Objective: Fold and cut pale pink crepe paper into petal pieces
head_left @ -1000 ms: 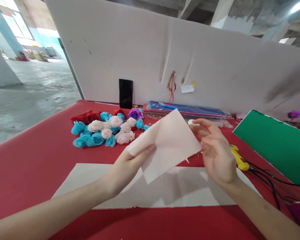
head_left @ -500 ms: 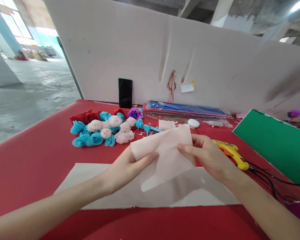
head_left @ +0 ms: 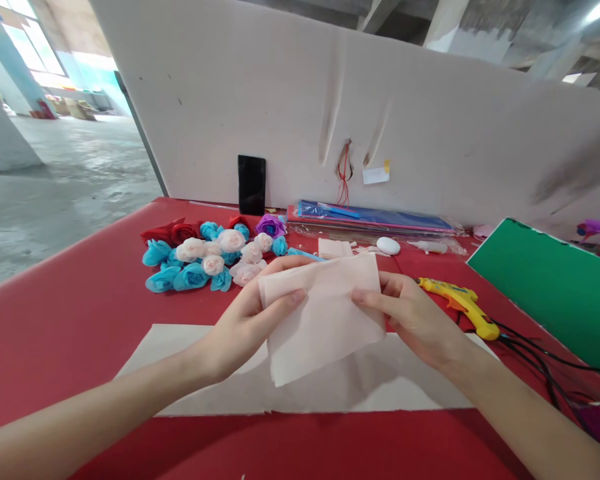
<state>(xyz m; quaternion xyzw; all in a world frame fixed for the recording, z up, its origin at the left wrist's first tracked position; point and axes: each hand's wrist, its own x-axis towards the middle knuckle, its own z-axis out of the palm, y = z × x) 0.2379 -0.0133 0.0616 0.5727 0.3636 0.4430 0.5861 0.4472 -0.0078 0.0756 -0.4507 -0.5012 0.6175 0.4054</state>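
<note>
Between my two hands is a folded piece of pale pink crepe paper [head_left: 325, 320], held up above a long cream paper sheet [head_left: 190, 400] on the red table. My left hand [head_left: 253, 320] pinches its left side, thumb in front and fingers behind. The right edge is gripped by my right hand [head_left: 405, 307], its thumb pressed on the front face. Behind my left hand lie several paper flowers: pale pink roses [head_left: 213, 265], blue roses [head_left: 190, 277], red ones [head_left: 184, 232] and a purple one [head_left: 271, 227].
A yellow glue gun [head_left: 460, 307] with black cables lies right of my right hand. A green board [head_left: 555, 300] leans at the right. Along the back wall are a phone [head_left: 251, 185], plastic-wrapped coloured paper [head_left: 380, 217], a white oval object [head_left: 389, 245] and pink paper pieces [head_left: 335, 248].
The paper's lower left part has swung flat and its folded edges now line up more squarely. My left fingers have spread out behind its top edge; my right hand has barely moved.
</note>
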